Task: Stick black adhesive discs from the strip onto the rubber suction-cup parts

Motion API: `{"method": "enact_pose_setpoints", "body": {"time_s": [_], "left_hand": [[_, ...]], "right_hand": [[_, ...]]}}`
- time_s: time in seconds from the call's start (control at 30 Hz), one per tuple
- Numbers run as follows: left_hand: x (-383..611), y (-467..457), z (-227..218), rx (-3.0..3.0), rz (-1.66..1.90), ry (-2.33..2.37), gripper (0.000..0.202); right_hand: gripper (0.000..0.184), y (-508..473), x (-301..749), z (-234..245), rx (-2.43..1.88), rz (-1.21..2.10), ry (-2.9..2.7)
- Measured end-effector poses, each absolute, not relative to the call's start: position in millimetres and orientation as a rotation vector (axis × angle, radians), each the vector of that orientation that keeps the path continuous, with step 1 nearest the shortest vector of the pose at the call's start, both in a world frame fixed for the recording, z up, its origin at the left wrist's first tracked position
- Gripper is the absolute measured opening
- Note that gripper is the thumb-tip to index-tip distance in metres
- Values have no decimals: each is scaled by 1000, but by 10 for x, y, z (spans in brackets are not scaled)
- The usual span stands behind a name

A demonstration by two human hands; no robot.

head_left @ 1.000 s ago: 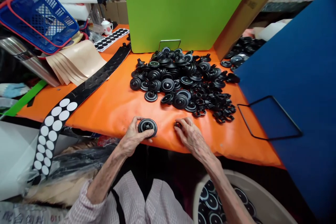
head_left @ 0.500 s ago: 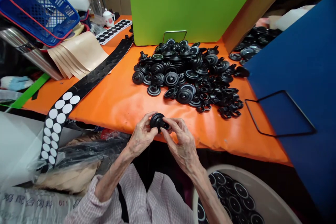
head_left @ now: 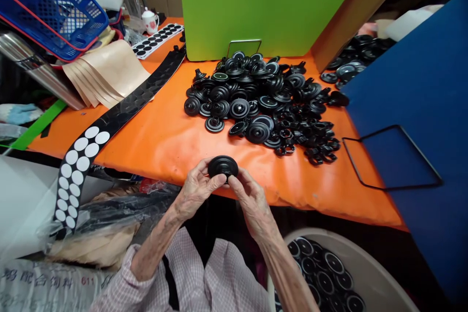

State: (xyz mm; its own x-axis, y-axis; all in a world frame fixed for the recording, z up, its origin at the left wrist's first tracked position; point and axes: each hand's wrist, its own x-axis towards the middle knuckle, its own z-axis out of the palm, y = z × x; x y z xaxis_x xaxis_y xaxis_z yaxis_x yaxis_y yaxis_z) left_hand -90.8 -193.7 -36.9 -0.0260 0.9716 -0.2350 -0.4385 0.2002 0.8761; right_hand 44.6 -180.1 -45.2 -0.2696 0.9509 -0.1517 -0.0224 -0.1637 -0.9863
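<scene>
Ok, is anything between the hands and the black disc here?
Nothing visible. The left hand and right hand both grip the disc directly, at the near edge of the orange cover. The pile of black parts lies farther back, apart from it.

Table point(head_left: 153, 151) is covered in orange sheeting, creased at the near edge. Green board point(head_left: 270, 5) stands upright at the back, and a cardboard panel point(head_left: 351, 14) leans beside it on the right. Blue board point(head_left: 420, 87) closes the right side, with a wire stand point(head_left: 402, 186) against it. Far left, a tilted blue basket point(head_left: 51, 5) sits above stacked tan sheets point(head_left: 109, 70). White tub point(head_left: 365, 261) sits below the table on the right. Light is even, with no hard shadows.
</scene>
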Motion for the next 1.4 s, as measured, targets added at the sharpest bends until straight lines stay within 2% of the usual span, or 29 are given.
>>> {"method": "enact_pose_setpoints", "body": {"time_s": [0.4, 0.63, 0.7, 0.8, 0.93, 1.03, 1.23, 1.4], "left_hand": [[-920, -2012, -335, 856, 1338, 1004, 35], [-881, -1978, -398, 708, 1348, 1014, 34], [-875, -1959, -430, 585, 1290, 980, 34], [-895, -1918, -455, 501, 1229, 922, 35], [-941, -1878, -455, 527, 1242, 976, 37], [-943, -1868, -462, 523, 1239, 1010, 37], [-867, -1876, -512, 418, 1276, 1047, 37], [-1072, -1724, -538, 559, 1251, 1263, 38]], "right_hand": [[30, -1867, 355, -427, -1141, 1440, -1266], [36, -1797, 310, -478, -1173, 1459, -1294], [43, -1769, 328, -533, -1208, 1342, -1406], [47, -1712, 386, -567, -1179, 974, -1695], [31, -1630, 458, -540, -988, 577, -2065], [24, -1610, 432, -558, -996, 418, -2087], [12, -1674, 252, -745, -1117, 412, -1882], [28, -1476, 297, -764, -1087, 645, -1838]]}}
